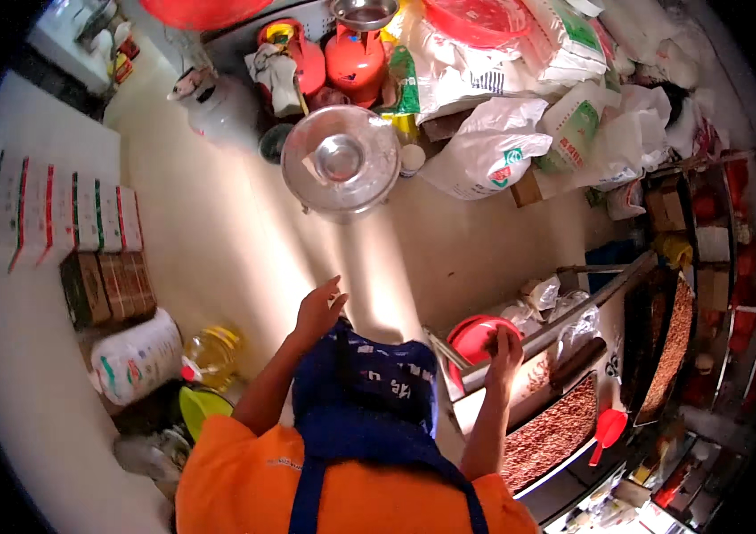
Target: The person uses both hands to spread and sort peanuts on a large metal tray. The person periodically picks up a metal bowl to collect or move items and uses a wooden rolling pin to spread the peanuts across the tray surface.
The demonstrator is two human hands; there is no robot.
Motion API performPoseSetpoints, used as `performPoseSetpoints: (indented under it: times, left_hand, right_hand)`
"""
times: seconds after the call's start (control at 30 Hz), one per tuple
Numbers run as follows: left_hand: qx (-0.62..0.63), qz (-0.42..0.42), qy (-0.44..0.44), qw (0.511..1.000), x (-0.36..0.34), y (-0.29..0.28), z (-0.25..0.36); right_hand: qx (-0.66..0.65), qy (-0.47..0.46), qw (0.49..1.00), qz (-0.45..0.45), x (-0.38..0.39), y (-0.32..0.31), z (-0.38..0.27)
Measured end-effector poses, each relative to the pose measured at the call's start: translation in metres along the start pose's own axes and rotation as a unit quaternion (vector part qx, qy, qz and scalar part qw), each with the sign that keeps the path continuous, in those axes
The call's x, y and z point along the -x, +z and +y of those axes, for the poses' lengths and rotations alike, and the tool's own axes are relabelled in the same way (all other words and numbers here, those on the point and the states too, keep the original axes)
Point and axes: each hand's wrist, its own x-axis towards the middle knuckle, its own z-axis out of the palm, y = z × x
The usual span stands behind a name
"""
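My left hand [323, 310] is raised over the pale floor beside my dark blue apron [360, 374], fingers apart and holding nothing. At the lower right, my right hand [504, 347] has its fingers curled at a metal rail [605, 291]; what is inside them is unclear. Beside it sit a red basin [469, 334] and crumpled clear plastic bags [565, 325]. Below the rail lie a long tray of brown granular food [547, 436] and a red scoop [609, 430]. A second such tray [667, 347] stands further right.
A lidded steel pot [369, 169] stands ahead, with orange gas cylinders [356, 67], a grey cylinder [218, 116] and piled white sacks [480, 147] behind. Stacked boxes [106, 285], an oil jug [218, 360] and a green bowl [200, 409] line the left. Shelving [734, 267] stands right.
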Motion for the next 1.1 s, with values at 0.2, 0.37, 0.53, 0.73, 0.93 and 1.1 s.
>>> performPoseSetpoints:
  times: [0.2,0.37,0.53,0.73,0.93,1.1]
  left_hand:
    - [-0.265,-0.042,-0.054,0.962,-0.059,-0.103,-0.042]
    - [-0.226,0.047,-0.197,0.953,-0.025,-0.151,-0.047]
    - [-0.287,0.053,-0.453,0.843,0.11,-0.183,-0.065]
    - [-0.137,0.093,-0.552,0.818,0.218,-0.213,-0.051]
    - [-0.248,-0.004,-0.393,0.886,0.126,-0.227,-0.113]
    - [-0.076,-0.079,-0.419,0.901,-0.001,-0.267,-0.215]
  right_hand:
    - [0.035,0.171,0.963,-0.204,-0.136,0.191,0.081]
    - [0.122,0.205,0.911,-0.336,-0.218,0.393,0.196]
    - [0.303,0.048,0.916,-0.256,-0.289,0.562,0.253]
    - [0.324,0.151,0.904,-0.235,-0.302,0.632,0.253]
    - [0.128,0.246,0.917,-0.287,-0.323,0.586,0.34]
    - [0.105,0.194,0.967,-0.126,-0.25,0.454,0.118]
